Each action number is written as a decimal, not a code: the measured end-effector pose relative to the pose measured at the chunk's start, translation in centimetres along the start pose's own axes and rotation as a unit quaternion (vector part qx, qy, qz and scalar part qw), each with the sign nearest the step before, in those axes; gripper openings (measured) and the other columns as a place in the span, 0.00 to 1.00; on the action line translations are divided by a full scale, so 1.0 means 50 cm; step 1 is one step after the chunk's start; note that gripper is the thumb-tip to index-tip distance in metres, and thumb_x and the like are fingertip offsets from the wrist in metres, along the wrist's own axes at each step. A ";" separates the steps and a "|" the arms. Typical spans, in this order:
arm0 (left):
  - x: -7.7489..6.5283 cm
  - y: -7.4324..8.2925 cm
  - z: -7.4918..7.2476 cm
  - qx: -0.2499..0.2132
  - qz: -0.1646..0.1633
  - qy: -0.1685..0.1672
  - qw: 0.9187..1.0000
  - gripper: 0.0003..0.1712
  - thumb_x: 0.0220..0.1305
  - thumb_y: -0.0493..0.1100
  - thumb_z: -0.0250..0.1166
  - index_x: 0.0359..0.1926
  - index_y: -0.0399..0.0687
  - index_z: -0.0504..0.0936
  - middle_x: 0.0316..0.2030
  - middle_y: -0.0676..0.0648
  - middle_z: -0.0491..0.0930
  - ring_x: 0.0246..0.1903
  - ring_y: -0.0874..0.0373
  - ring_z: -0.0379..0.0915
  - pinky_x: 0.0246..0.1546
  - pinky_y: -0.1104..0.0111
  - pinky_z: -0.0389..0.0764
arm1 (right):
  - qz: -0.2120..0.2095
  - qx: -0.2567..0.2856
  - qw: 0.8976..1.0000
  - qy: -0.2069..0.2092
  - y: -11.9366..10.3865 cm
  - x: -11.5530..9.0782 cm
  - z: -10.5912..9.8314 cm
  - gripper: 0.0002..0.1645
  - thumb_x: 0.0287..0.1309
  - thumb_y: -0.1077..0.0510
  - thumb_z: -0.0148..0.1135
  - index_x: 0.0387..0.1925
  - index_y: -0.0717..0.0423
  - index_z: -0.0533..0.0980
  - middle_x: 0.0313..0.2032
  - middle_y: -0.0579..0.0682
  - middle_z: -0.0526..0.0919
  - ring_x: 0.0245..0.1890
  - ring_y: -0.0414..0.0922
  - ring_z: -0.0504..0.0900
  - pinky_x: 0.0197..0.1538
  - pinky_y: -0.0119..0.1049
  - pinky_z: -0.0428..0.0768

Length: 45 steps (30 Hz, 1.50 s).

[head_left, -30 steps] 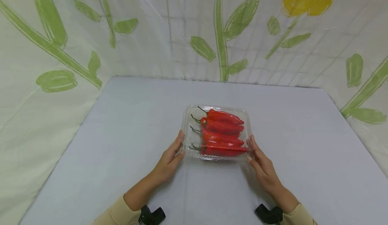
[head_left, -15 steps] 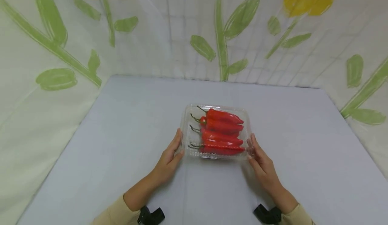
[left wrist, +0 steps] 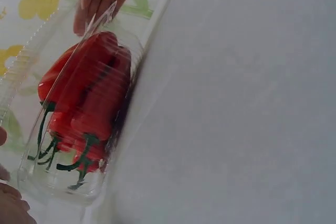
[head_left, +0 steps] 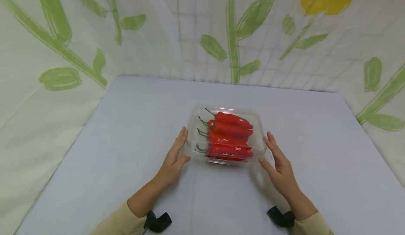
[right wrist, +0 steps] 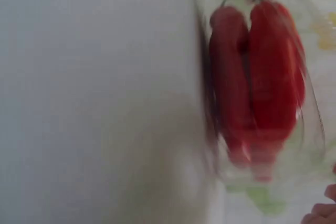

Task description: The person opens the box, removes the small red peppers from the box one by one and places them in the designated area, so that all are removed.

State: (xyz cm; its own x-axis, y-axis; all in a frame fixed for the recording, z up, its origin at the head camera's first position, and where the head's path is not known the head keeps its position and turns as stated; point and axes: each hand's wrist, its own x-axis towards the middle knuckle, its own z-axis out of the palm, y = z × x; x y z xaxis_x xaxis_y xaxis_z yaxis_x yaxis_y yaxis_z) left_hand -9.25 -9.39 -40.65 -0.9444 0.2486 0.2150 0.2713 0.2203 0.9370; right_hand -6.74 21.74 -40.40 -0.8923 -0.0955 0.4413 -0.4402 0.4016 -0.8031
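A pale, bluish-grey worktop (head_left: pixel 316 140) stretches to a straight far edge, its sides widening toward the near end, a faint crease (head_left: pixel 191 199) running down the near half. Near the middle of the surface sits a clear plastic container (head_left: pixel 257 133) holding red peppers (head_left: pixel 231 131) laid side by side, their green stems (left wrist: pixel 90 141) to the left as seen from the head camera. A soft shadow (head_left: pixel 257 182) falls just beside the container's near right corner.

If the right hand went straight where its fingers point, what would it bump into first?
Probably the right side of the clear plastic box, with red peppers inside. The right hand looks very close; whether it touches is hard to tell.
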 end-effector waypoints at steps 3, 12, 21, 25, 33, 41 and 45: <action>0.013 0.011 -0.017 0.010 0.026 -0.006 1.000 0.43 0.50 0.23 0.48 0.71 0.38 0.52 0.72 0.39 0.47 0.73 0.47 0.37 0.72 0.71 0.36 | 0.015 -0.020 1.000 -0.012 -0.012 0.018 -0.015 0.36 0.53 0.74 0.55 0.65 0.62 0.62 0.69 0.60 0.58 0.70 0.31 0.52 0.63 0.13 0.55; 0.100 0.022 -0.067 -0.022 0.038 -0.056 0.997 0.35 0.59 0.27 0.45 0.70 0.37 0.53 0.71 0.42 0.51 0.72 0.49 0.40 0.71 0.49 0.44 | 0.024 0.036 0.998 -0.043 0.000 0.091 -0.045 0.36 0.59 0.70 0.51 0.69 0.59 0.55 0.69 0.54 0.59 0.65 0.24 0.59 0.60 0.14 0.61; 0.174 -0.015 -0.068 -0.034 0.011 -0.080 0.996 0.34 0.61 0.28 0.46 0.70 0.33 0.51 0.71 0.38 0.49 0.72 0.46 0.43 0.69 0.51 0.51 | 0.126 0.020 0.987 -0.099 0.070 0.149 -0.043 0.31 0.66 0.59 0.45 0.67 0.68 0.55 0.68 0.65 0.57 0.68 0.57 0.58 0.56 0.11 0.61; 0.194 -0.024 -0.065 -0.014 0.009 -0.091 0.996 0.38 0.63 0.29 0.46 0.71 0.34 0.41 0.73 0.39 0.41 0.72 0.47 0.37 0.71 0.51 0.46 | 0.126 0.033 0.985 -0.116 0.088 0.172 -0.040 0.35 0.66 0.59 0.46 0.70 0.65 0.49 0.71 0.60 0.51 0.70 0.58 0.51 0.63 0.20 0.60; 0.246 -0.030 -0.075 -0.006 -0.032 -0.124 0.992 0.37 0.69 0.41 0.43 0.72 0.42 0.35 0.73 0.45 0.36 0.73 0.53 0.35 0.72 0.56 0.42 | 0.124 0.048 0.980 -0.148 0.110 0.246 -0.031 0.38 0.67 0.60 0.44 0.72 0.57 0.40 0.73 0.53 0.42 0.73 0.51 0.45 0.68 0.42 0.54; 0.284 -0.053 -0.077 0.007 -0.058 -0.115 0.992 0.36 0.69 0.43 0.41 0.72 0.36 0.37 0.73 0.40 0.38 0.73 0.51 0.35 0.72 0.57 0.40 | 0.160 0.018 0.971 -0.174 0.134 0.294 -0.019 0.37 0.67 0.59 0.43 0.71 0.61 0.42 0.73 0.56 0.44 0.73 0.50 0.46 0.70 0.48 0.51; 0.292 -0.061 -0.076 0.001 -0.071 -0.112 0.991 0.36 0.69 0.41 0.41 0.71 0.36 0.37 0.73 0.39 0.38 0.73 0.50 0.35 0.72 0.55 0.39 | 0.175 0.009 0.967 -0.184 0.145 0.303 -0.015 0.37 0.67 0.60 0.43 0.71 0.62 0.41 0.72 0.58 0.44 0.72 0.52 0.47 0.70 0.50 0.51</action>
State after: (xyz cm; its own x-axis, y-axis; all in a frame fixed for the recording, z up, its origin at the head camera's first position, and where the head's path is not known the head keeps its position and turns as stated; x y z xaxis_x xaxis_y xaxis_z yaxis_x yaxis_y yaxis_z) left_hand -24.59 -9.99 -39.34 -0.9084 0.4178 0.0148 0.1399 0.2704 0.9525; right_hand -23.37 23.89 -39.22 -0.9608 -0.2756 -0.0292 -0.1027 0.4520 -0.8861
